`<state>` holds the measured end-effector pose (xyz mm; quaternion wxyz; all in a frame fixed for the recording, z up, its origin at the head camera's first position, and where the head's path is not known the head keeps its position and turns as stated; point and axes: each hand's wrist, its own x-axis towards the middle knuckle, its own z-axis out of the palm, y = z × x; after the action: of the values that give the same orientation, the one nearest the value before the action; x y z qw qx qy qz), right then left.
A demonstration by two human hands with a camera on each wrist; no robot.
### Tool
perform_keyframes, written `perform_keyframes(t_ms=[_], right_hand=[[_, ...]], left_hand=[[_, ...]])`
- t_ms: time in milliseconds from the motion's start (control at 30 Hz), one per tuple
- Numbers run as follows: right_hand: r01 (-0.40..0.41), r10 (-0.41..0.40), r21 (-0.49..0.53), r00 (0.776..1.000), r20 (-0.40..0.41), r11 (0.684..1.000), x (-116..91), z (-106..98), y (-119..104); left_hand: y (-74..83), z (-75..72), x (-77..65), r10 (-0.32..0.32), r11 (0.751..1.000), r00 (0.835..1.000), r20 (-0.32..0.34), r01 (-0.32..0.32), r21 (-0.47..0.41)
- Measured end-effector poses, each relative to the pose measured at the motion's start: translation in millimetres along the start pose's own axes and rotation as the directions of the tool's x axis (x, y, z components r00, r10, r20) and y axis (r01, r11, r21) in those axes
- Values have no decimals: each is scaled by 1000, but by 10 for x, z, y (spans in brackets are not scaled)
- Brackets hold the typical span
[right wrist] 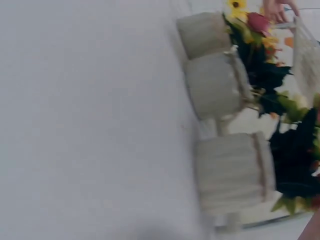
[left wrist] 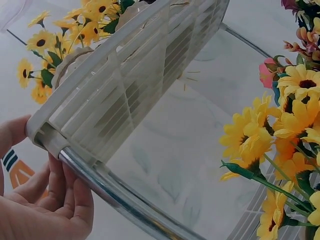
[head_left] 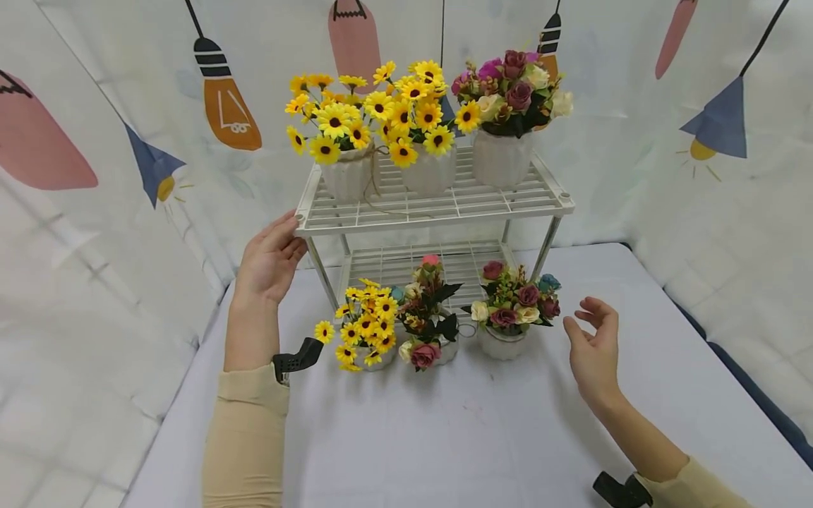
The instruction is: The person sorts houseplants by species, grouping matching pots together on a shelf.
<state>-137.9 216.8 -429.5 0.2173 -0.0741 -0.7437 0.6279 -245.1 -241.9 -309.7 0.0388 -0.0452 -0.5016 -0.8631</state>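
Observation:
My left hand [head_left: 267, 261] grips the front left corner of a white two-tier wire rack [head_left: 438, 221]. In the left wrist view, the thumb of the left hand [left wrist: 55, 195] lies on the corner and the fingers curl beneath it, by the metal leg [left wrist: 105, 187]. Off to the right, my right hand [head_left: 593, 346] is raised with loosely bent fingers, holding nothing. Nearest to it is a white pot [head_left: 502, 344] of dusky roses. Left of that pot stand a pot of mixed flowers [head_left: 424, 354] and one of yellow daisies [head_left: 367, 324].
On the upper tier sit two pots of yellow daisies [head_left: 346, 176] and, at the right, a pot of purple and cream roses [head_left: 502, 159]. Twine [head_left: 375, 187] trails from one pot. A patterned curtain [head_left: 603, 127] hangs behind the white-covered table [head_left: 406, 437].

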Motion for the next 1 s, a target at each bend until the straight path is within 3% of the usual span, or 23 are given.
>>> perform_keyframes(t_ms=[167,333,633,1000], right_hand=[[-162,171,-76,977,126,984,-92,58,148],[-218,233,-91,946,226,972,-226,195,261],[-130,145,-84,965,216,988,-344,505,434],[-71,72,-7,983,172,997,-204,701,506]], left_hand=[[11,-10,-13,-2,1000,1000,-6,2,-3],[9,-7,-23,1,1000,1000,-15,-1,11],[-12,0,-34,7,999,1000,-29,-6,41],[-28,-2,-17,16,999,1000,-26,-15,46]])
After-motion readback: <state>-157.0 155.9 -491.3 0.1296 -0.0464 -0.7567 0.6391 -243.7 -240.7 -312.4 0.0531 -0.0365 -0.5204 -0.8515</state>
